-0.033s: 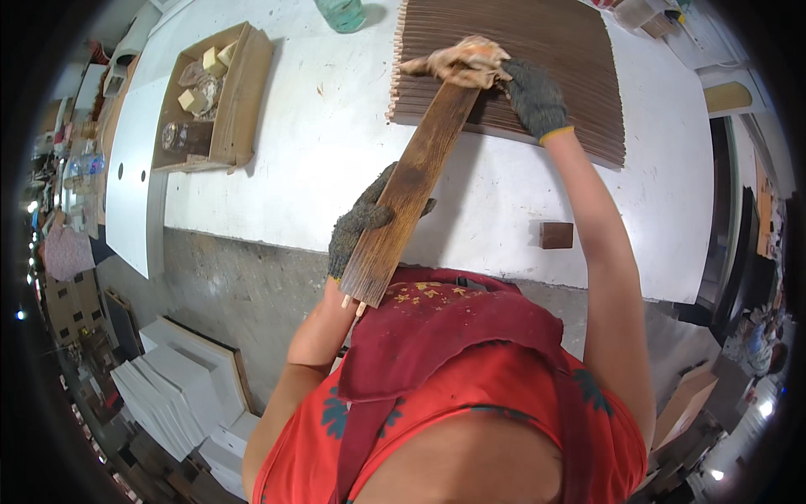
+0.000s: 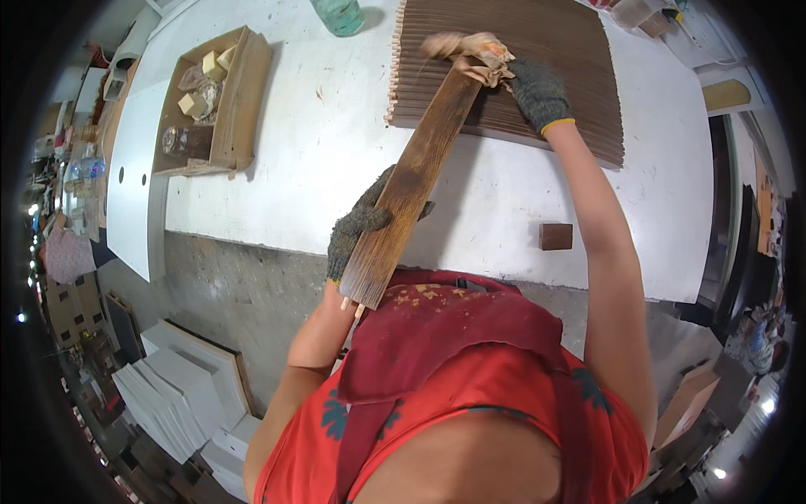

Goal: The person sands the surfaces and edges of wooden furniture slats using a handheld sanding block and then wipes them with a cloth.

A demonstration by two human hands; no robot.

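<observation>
Since the earlier frame, the rag (image 2: 483,55) has bunched up at the far end of the brown plank (image 2: 413,178), its left tip drawn in and blurred; the plank itself shows no clear shift. Nearest, the maroon apron (image 2: 453,344) lies beside the plank's near end, where two pale dowels (image 2: 360,310) protrude; contact cannot be confirmed. Gloved, the left hand (image 2: 357,225) grips the plank midway to its near end, thumb over the face, most fingers concealed underneath. One dark block (image 2: 556,236) sits on the white table (image 2: 311,168) to the right. Also gloved, the right hand (image 2: 540,94) is closed on the rag, fingertips obscured by its folds. Behind the rag, the stack of brown slats (image 2: 583,50) is cut off above; whether the plank touches it cannot be determined. Farther left, a cardboard box (image 2: 241,105) holds pale yellow cubes (image 2: 192,105) and contents too indistinct to identify. A green container (image 2: 340,15) is cropped by the top edge.
</observation>
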